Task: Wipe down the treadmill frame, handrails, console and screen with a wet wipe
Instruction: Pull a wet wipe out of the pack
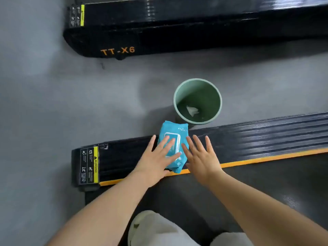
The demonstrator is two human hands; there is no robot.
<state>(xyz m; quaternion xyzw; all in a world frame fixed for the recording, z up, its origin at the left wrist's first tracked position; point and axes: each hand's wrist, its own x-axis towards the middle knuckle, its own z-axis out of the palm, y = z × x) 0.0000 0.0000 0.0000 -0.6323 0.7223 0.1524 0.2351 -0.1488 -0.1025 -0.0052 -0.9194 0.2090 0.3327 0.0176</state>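
A blue pack of wet wipes (174,139) lies on the black ribbed side rail (248,141) of the near treadmill, its far end reaching over the rail's outer edge towards a green bin (179,91). The left hand (156,158) rests flat on the pack with straight, spread fingers that cover part of the white lid flap; it grasps nothing. The right hand (200,157) is spread wide too, fingers straight, just beside the pack's right edge; whether it touches the pack cannot be told. An orange stripe (266,158) runs along the inner side of the rail, next to the dark belt (266,183). A yellow-edged warning label (89,165) sits at the rail's end. The bin stands on the grey floor (53,95), just beyond the pack, with a crumpled white wipe (192,110) at its bottom. A second treadmill marked "TT-X6" (118,51) lies further off.
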